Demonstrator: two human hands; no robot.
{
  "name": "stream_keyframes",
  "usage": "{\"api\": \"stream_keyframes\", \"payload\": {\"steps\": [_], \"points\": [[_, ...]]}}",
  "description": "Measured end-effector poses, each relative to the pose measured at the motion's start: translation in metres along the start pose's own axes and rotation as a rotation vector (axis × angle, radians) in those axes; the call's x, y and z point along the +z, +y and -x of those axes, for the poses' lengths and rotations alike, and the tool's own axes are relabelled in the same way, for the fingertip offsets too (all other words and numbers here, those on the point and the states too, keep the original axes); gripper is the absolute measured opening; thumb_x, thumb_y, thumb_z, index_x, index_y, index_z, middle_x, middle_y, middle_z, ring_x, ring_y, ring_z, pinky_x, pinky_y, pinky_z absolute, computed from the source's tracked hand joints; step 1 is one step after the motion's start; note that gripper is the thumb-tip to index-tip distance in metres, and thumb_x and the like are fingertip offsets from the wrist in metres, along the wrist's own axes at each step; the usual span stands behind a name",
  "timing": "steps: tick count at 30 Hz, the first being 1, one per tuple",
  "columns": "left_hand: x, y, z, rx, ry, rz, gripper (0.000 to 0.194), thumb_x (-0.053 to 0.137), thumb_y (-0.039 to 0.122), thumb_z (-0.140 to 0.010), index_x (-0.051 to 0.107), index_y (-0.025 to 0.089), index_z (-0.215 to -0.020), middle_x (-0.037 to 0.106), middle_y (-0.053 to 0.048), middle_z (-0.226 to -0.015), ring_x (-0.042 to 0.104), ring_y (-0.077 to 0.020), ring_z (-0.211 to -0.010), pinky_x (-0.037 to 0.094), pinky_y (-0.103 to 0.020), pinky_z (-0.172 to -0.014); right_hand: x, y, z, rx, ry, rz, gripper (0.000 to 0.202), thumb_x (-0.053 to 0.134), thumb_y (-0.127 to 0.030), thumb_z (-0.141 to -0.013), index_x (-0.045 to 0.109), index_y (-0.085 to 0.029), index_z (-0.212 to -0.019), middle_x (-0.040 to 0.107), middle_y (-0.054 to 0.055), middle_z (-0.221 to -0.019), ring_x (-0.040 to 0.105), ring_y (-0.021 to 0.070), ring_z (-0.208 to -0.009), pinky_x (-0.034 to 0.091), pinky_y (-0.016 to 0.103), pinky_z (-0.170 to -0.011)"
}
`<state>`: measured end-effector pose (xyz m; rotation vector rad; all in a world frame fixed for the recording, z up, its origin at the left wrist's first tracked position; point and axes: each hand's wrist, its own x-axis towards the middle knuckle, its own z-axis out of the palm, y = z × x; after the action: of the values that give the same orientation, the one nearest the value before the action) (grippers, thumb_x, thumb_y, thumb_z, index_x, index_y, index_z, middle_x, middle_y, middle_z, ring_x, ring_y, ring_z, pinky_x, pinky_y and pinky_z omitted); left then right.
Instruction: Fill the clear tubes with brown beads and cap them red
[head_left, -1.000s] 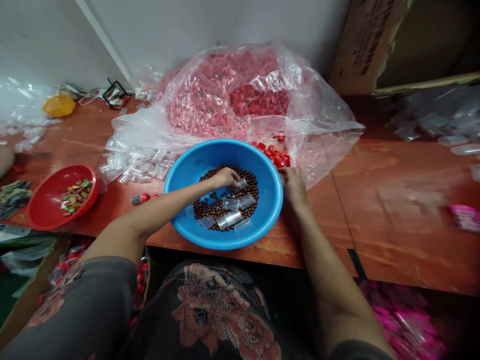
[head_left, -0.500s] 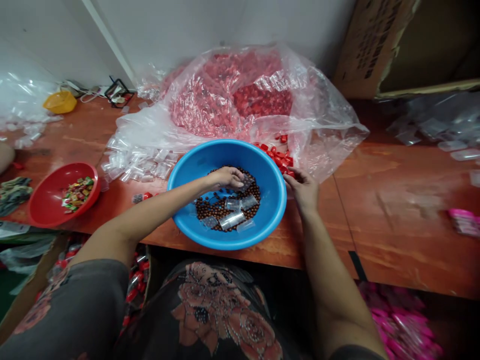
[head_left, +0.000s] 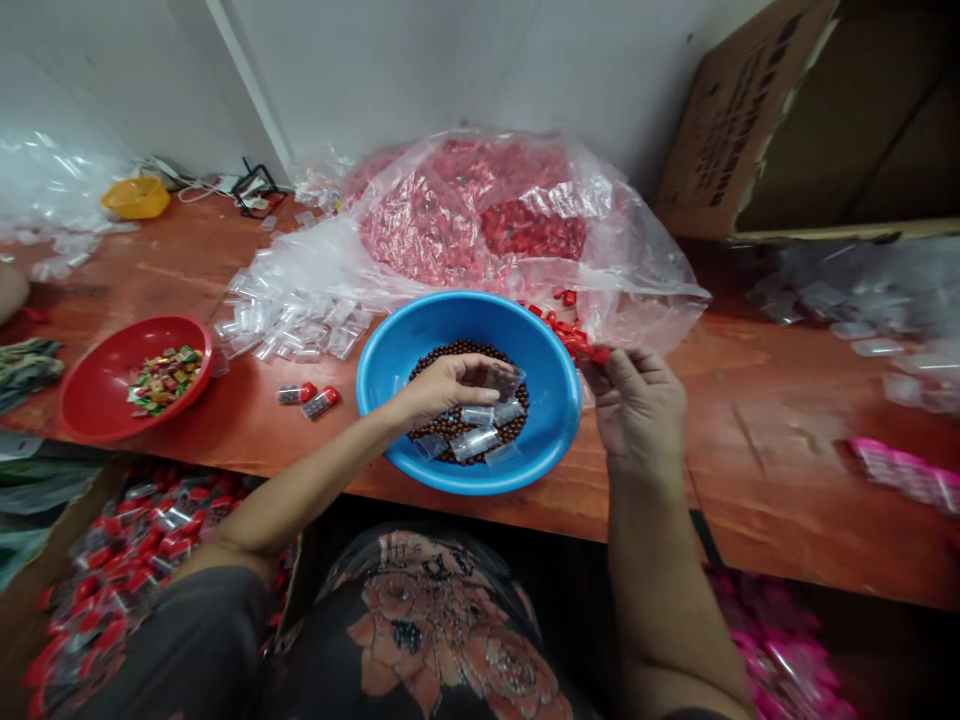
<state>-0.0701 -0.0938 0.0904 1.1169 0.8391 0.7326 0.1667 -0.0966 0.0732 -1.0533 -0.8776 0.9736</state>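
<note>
Over the blue basin (head_left: 375, 400), my left hand (head_left: 454, 388) grips a small clear plastic container (head_left: 505, 379) with dark balls showing through it. Under it in the basin lie many small brown balls (head_left: 427, 425) and several more clear containers (head_left: 475, 442). My right hand (head_left: 637, 395), just past the basin's right rim, pinches a red cap (head_left: 598, 354) between thumb and fingers. Loose red caps (head_left: 568, 332) lie behind that hand. Left of the basin, two filled containers with red caps (head_left: 320, 402) rest on the table.
A large clear bag of red caps (head_left: 427, 220) stands behind the basin. Clear containers (head_left: 300, 320) are heaped to its left. A red bowl of wrapped sweets (head_left: 97, 385) sits further left. Below the table edge is a box of red-capped containers (head_left: 142, 540). A cardboard box (head_left: 720, 140) stands back right.
My right hand has lifted back from the loose caps, now with a red cap in its fingers. My left hand has raised the clear container slightly. The view has shifted a little.
</note>
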Motion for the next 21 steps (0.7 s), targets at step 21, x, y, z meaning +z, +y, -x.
{"api": "stream_keyframes", "payload": {"steps": [21], "points": [[0.007, -0.019, 0.046, 0.138, 0.136, -0.101, 0.031, 0.075, 0.024, -0.075, 0.075, 0.015, -0.105, 0.075, -0.008, -0.107, 0.068, -0.0215, -0.102, 0.048, -0.034, -0.098, 0.040, -0.004, 0.063, -0.326, -0.615, 0.475, 0.039, 0.061, -0.029, -0.092, 0.063, -0.042, -0.128, 0.070, -0.003, -0.126, 0.066, 0.0211, -0.116, 0.053, 0.043, -0.104]]}}
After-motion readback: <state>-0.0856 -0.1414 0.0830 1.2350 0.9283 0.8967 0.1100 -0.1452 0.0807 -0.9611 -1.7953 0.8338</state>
